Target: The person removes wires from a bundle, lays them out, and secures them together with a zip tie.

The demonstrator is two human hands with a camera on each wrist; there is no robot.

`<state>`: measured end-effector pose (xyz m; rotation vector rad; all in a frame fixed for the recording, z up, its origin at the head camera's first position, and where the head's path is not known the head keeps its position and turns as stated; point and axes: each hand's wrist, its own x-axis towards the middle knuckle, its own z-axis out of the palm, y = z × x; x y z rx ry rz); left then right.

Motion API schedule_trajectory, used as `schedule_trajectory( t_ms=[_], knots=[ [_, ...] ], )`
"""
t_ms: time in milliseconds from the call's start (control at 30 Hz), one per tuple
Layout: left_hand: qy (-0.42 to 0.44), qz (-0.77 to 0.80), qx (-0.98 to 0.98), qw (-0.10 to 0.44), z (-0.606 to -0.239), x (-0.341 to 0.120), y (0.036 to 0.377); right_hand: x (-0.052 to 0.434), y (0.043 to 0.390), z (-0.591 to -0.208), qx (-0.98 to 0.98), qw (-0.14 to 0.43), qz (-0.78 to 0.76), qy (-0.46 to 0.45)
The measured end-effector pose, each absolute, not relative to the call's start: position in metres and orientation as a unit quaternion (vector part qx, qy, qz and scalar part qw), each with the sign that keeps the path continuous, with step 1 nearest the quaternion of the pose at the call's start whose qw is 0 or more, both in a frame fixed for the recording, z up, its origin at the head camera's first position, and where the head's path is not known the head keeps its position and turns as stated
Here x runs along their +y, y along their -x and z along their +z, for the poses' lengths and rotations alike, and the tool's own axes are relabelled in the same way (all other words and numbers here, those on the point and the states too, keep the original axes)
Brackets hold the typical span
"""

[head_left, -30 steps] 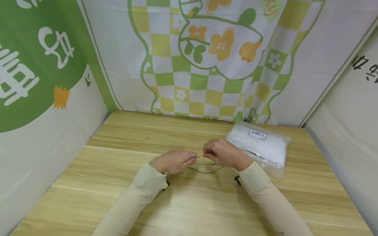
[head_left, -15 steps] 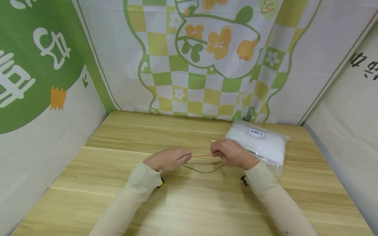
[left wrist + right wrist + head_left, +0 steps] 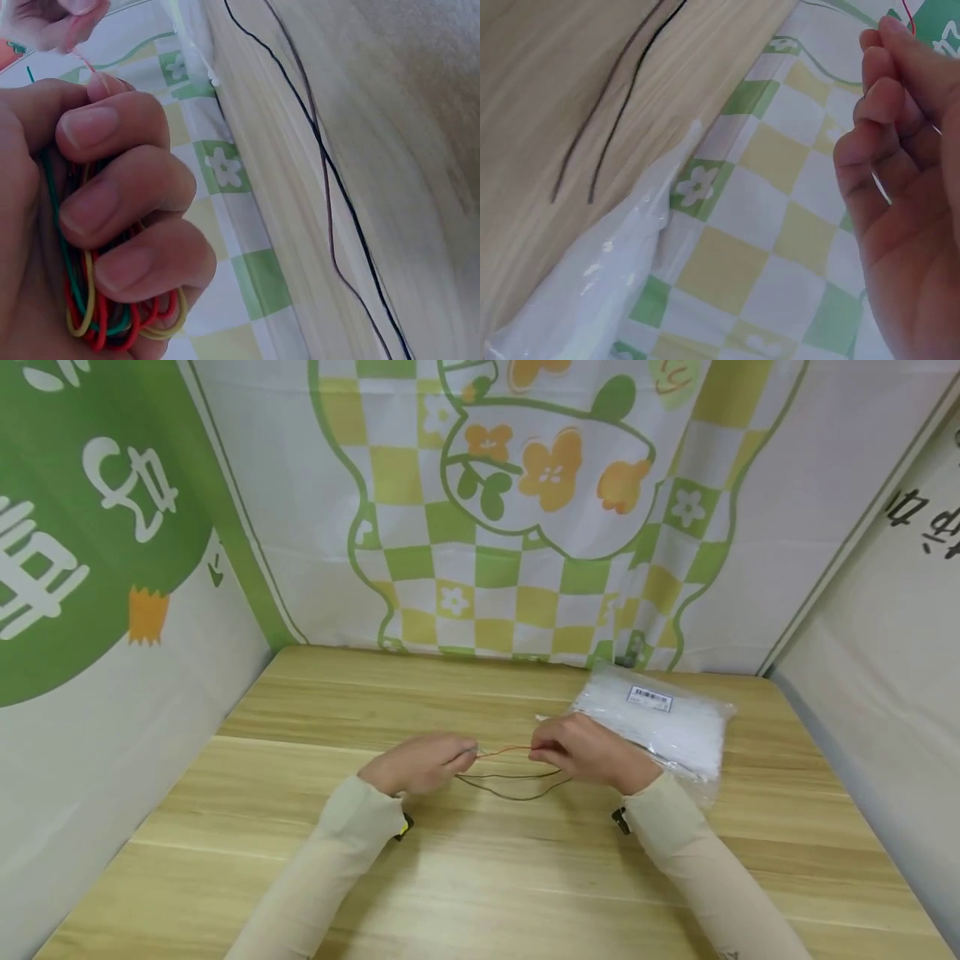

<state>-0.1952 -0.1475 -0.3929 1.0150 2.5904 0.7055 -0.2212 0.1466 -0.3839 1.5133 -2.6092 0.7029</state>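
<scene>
1. Red rubber band (image 3: 504, 750) stretched thin btwn both hands, above the wooden table (image 3: 480, 868); each end pinched at fingertips.
2. L hand (image 3: 420, 764): fingers curled, gripping a bunch of rubber bands (image 3: 112, 322) in the palm (red, yellow, green per left wrist view); thumb + forefinger also pinch the red band's left end.
3. R hand (image 3: 592, 753): fingers curled; thumb + forefinger tip pinch the red band's right end; right wrist view shows a fine red strand at the fingertips (image 3: 881, 67).
4. Dark wire (image 3: 513, 787) lies on the table just below the stretched band, in a loose shallow loop; two strands run side by side; neither hand plainly touching it; seen as black lines on wood in both wrist views.
5. Clear plastic bag (image 3: 660, 727) of white items w/ a small label, on the table right behind the R hand, near back-right corner; whether the hand touches it: cannot tell.
6. Both forearms in pale beige sleeves (image 3: 697, 868); small black wrist device (image 3: 620, 819) under each cuff.
7. Backdrop cloth (image 3: 525, 527) w/ green/yellow checks + orange flowers stands behind the table; green/white panel (image 3: 90, 527) on left side.
</scene>
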Motion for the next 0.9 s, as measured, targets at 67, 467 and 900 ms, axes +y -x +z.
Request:
schedule_trajectory(
  t_ms=[67,467,900],
  knots=[
    [-0.357,0.246,0.892,0.129,-0.394,-0.148,0.196,0.145,0.221,-0.381,-0.838,0.027,0.223,-0.497],
    [-0.38,0.276,0.878,0.092,-0.392,-0.162,0.199,0.146,0.217,-0.381,-0.839,0.086,0.166,-0.51],
    [-0.369,0.223,0.901,0.057,-0.403,-0.203,0.195,0.178,0.221,-0.388,-0.865,0.073,0.16,-0.469]
  ],
)
